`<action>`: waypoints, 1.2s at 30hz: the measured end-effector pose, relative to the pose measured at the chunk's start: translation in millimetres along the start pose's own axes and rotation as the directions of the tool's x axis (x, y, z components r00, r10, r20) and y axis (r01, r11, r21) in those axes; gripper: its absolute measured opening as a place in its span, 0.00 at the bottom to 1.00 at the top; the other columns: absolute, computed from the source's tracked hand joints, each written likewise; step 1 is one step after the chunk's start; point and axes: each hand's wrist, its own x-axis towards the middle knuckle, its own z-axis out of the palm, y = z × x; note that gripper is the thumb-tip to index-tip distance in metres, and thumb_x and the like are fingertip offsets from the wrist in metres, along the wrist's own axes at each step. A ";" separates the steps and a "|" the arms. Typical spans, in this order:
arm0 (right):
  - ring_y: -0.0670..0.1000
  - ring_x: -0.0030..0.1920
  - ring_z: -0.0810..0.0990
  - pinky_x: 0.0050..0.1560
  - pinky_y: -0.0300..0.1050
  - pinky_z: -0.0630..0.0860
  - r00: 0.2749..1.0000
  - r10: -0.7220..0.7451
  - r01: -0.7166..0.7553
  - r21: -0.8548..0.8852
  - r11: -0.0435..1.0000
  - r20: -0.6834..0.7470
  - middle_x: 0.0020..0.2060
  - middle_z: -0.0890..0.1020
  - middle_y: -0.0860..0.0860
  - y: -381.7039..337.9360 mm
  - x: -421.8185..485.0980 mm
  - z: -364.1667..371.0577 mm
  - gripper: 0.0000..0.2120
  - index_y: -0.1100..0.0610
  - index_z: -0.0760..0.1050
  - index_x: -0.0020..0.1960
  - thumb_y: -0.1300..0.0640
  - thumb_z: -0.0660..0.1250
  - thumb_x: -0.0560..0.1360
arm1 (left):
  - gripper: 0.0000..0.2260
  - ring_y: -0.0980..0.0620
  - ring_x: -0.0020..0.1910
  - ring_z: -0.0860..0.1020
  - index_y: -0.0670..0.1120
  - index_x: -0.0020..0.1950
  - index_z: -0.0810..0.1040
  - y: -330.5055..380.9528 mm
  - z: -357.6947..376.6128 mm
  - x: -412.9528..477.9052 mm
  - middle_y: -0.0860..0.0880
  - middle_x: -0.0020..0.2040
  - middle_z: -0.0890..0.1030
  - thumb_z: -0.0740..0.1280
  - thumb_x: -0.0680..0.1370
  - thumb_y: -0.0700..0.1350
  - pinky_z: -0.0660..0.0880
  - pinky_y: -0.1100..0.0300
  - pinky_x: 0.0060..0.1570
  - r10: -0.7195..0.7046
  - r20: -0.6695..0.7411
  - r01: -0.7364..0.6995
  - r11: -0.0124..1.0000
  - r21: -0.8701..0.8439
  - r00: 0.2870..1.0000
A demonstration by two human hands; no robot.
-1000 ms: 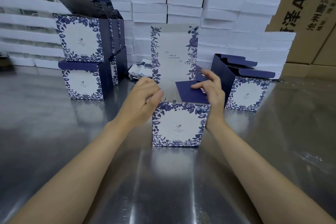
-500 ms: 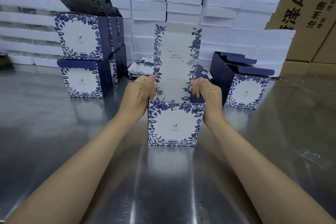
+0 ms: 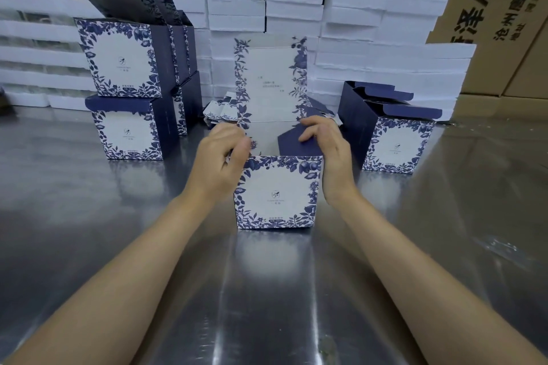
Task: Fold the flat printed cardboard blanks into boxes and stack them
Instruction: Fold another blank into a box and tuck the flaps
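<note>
A white box with blue floral print (image 3: 277,194) stands on the metal table (image 3: 267,290) in front of me, its tall lid panel (image 3: 271,80) upright at the back. My left hand (image 3: 221,157) is curled at the box's top left corner, pinching the left side flap. My right hand (image 3: 329,148) sits at the top right, its fingers curled on the navy side flap (image 3: 292,144), which tilts inward over the opening. A stack of folded boxes (image 3: 127,92) stands at the left. A single folded box (image 3: 391,133) with open top flaps stands at the right.
A loose pile of flat printed blanks (image 3: 224,112) lies behind the box. White flat packs (image 3: 355,24) are stacked along the back, with brown shipping cartons (image 3: 489,9) behind them. Bare metal surface stretches toward me.
The box has shifted slightly. The navy right flap, pushed down half a second ago, now stands tilted up under my right fingers. My left hand stays at the left corner.
</note>
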 end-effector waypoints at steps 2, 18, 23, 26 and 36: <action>0.55 0.61 0.74 0.67 0.54 0.67 0.997 -0.059 0.058 0.014 0.998 0.042 0.53 0.78 0.54 -2.6 -2.3 3.9 0.15 0.54 0.75 0.38 0.51 0.55 0.78 | 0.24 0.38 0.37 0.72 0.34 0.28 0.67 -2.0 -2.4 0.1 0.36 0.30 0.72 0.53 0.80 0.47 0.68 0.47 0.39 0.003 -0.016 -0.003 1.000 0.028 1.000; 0.42 0.49 0.78 0.47 0.37 0.72 0.991 -0.066 0.054 -0.102 0.993 -0.116 0.40 0.79 0.48 8.5 -6.7 6.5 0.14 0.52 0.76 0.32 0.61 0.60 0.74 | 0.23 0.44 0.41 0.76 0.38 0.35 0.74 0.7 0.7 -2.3 0.43 0.36 0.79 0.50 0.82 0.47 0.73 0.44 0.44 0.010 -0.016 -0.009 1.000 0.026 1.000; 0.46 0.55 0.75 0.55 0.49 0.75 0.954 -0.038 0.040 0.002 0.999 -0.299 0.51 0.76 0.48 0.5 -4.9 1.1 0.08 0.50 0.79 0.46 0.49 0.63 0.75 | 0.15 0.55 0.63 0.73 0.48 0.58 0.76 4.7 -1.3 3.6 0.54 0.60 0.76 0.52 0.82 0.50 0.68 0.57 0.63 -0.190 -0.144 0.150 0.957 -0.249 0.971; 0.44 0.54 0.76 0.63 0.56 0.73 0.928 0.158 -0.147 0.060 0.987 -0.338 0.52 0.78 0.46 4.2 -1.0 -2.2 0.07 0.48 0.78 0.50 0.51 0.64 0.74 | 0.14 0.62 0.65 0.70 0.52 0.66 0.71 5.1 -0.5 10.0 0.57 0.63 0.74 0.58 0.81 0.48 0.66 0.69 0.62 -0.492 -0.085 0.416 0.805 -0.424 0.866; 0.49 0.55 0.82 0.55 0.45 0.77 0.834 0.550 -0.499 0.360 0.788 -0.046 0.53 0.84 0.48 0.7 0.8 4.8 0.18 0.54 0.78 0.60 0.51 0.73 0.72 | 0.24 0.59 0.65 0.73 0.52 0.77 0.62 3.8 0.6 6.7 0.56 0.68 0.72 0.62 0.81 0.47 0.67 0.61 0.66 -0.654 0.280 0.689 0.528 -0.496 0.703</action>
